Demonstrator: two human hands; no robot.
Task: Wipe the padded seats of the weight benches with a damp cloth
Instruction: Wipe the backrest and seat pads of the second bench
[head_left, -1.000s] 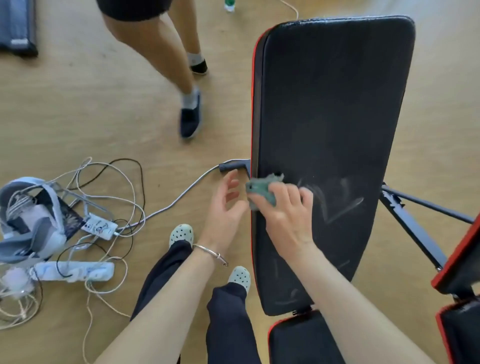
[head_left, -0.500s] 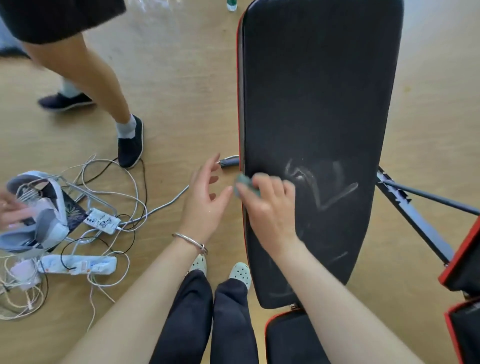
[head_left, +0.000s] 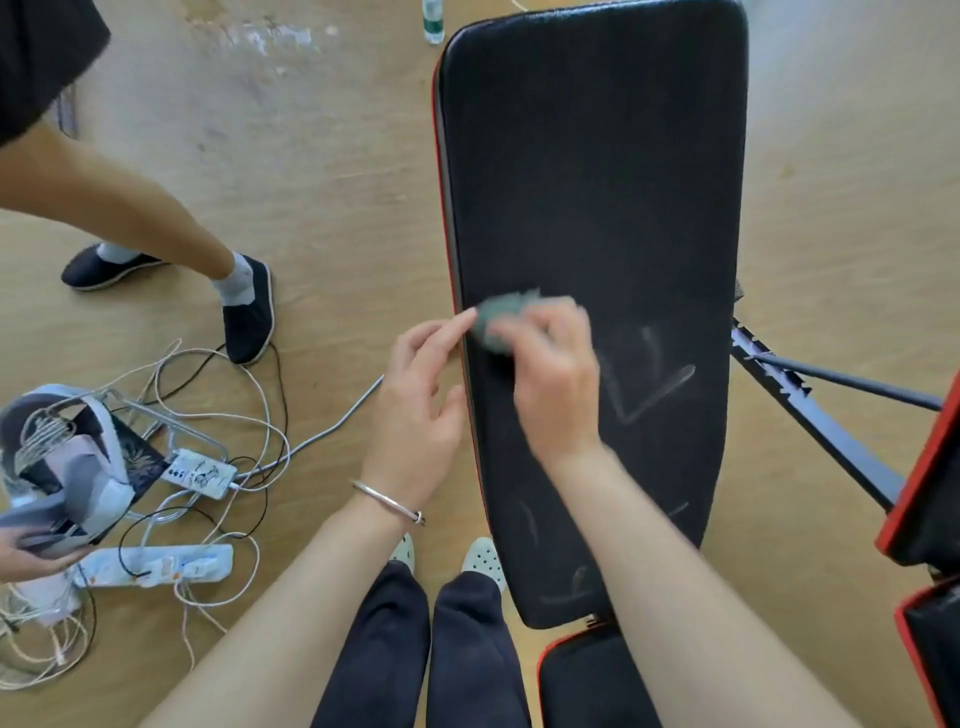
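Note:
A long black padded bench back (head_left: 597, 182) with a red edge runs up the middle of the view. Pale wet streaks (head_left: 649, 384) mark its lower half. My right hand (head_left: 550, 379) is closed around a small grey-green cloth (head_left: 501, 317), pressing it on the pad near the left edge. My left hand (head_left: 421, 400) hovers beside that edge, fingers spread and holding nothing; its index fingertip almost touches the cloth. A smaller black seat pad (head_left: 587, 680) lies below the back pad.
A second person's legs (head_left: 171, 234) and dark shoes stand at the left. Tangled cables (head_left: 218, 415), a power strip (head_left: 156, 566) and a headset (head_left: 62, 457) lie on the wooden floor. A bench frame bar (head_left: 810, 410) and another red-edged pad (head_left: 930, 467) sit at the right.
My right hand has moved the cloth slightly along the pad's left edge. The other person has stepped further left, and a hand now holds the headset at the lower left.

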